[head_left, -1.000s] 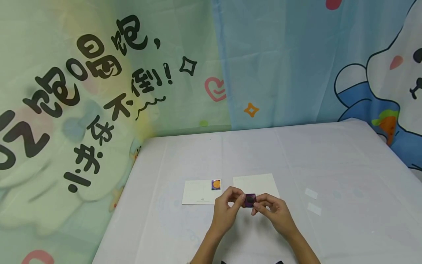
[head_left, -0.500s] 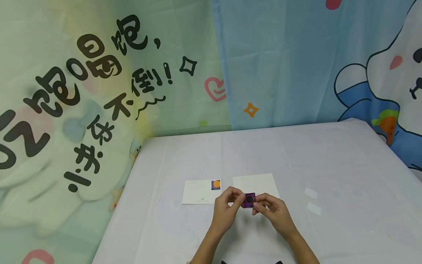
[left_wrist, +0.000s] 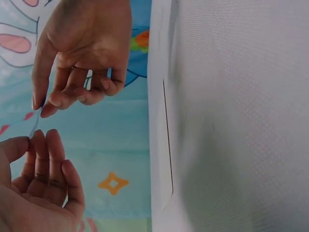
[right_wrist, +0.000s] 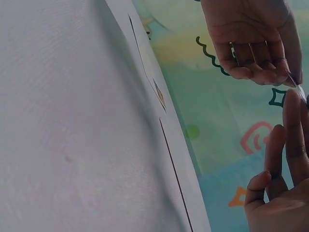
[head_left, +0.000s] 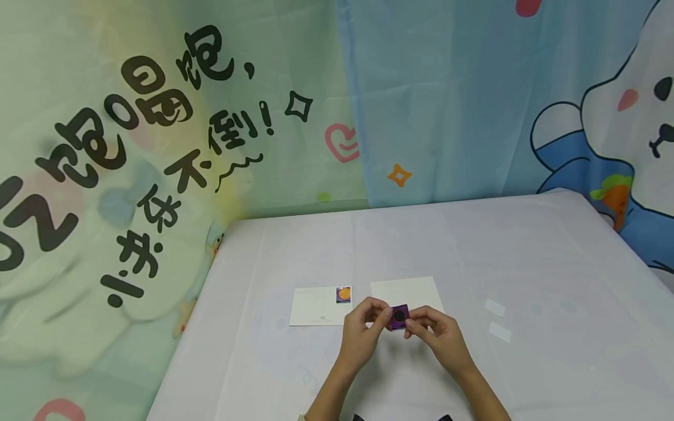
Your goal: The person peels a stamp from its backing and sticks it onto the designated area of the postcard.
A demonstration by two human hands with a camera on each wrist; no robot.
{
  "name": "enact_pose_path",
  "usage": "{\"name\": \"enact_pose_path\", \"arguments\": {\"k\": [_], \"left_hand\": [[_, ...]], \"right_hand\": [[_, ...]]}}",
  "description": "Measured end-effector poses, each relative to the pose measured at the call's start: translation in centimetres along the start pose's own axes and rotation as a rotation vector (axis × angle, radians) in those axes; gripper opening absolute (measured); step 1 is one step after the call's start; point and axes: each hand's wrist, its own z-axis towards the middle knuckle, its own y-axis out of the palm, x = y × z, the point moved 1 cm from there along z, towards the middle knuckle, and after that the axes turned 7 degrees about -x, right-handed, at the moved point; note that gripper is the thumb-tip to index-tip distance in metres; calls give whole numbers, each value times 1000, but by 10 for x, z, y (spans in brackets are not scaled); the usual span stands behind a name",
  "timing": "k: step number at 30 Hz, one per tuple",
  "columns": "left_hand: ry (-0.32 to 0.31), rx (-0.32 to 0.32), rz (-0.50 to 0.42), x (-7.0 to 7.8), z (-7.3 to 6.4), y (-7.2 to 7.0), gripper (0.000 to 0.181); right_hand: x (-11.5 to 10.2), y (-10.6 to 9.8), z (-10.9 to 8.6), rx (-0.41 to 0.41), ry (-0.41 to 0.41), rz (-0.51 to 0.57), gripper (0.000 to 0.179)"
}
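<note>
A small purple square stamp [head_left: 399,316] with a dark round print is held up between both hands over the near middle of the table. My left hand [head_left: 362,333] pinches its left edge between thumb and forefinger. On the opposite edge, thumb and fingers of my right hand [head_left: 441,339] grip it the same way. From the left wrist view the stamp [left_wrist: 35,124] shows edge-on as a thin, slightly bent sheet. Behind the left hand lies a white card [head_left: 313,307], bearing an orange-and-purple stamp [head_left: 344,294] at its upper right corner.
A second white card [head_left: 405,289] lies behind the held stamp, its near part covered by the hands. Two pale, shiny rectangles [head_left: 495,308] sit on the white tablecloth [head_left: 553,251] to the right. Printed curtains [head_left: 432,99] hang beyond the table's far edge.
The purple stamp has tilted in the fingers, so its dark circle shows more plainly, and it sits slightly higher. Both hands keep their grip. The head view has shifted slightly.
</note>
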Motion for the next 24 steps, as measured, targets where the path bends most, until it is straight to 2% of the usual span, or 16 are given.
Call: {"name": "enact_pose_path", "arguments": {"k": [3, 5, 7, 9, 11, 15, 24], "left_hand": [[-4, 1, -6, -3, 3, 2, 10], [-7, 6, -6, -5, 5, 3, 10], [-3, 18, -6, -9, 9, 5, 10], [-1, 36, 2, -18, 15, 9, 10], [-3, 57, 18, -30, 23, 13, 11], [-12, 97, 80, -49, 43, 20, 12], [-43, 108, 203, -60, 84, 31, 13]], "right_hand": [[0, -1, 1, 50, 53, -70, 6], [-1, -2, 1, 99, 134, -162, 6], [-1, -3, 3, 148, 233, -268, 14], [-1, -5, 4, 190, 323, -356, 21], [-2, -9, 7, 221, 372, -417, 25], [-3, -17, 13, 262, 360, -479, 23], [4, -41, 31, 349, 262, -632, 18]]}}
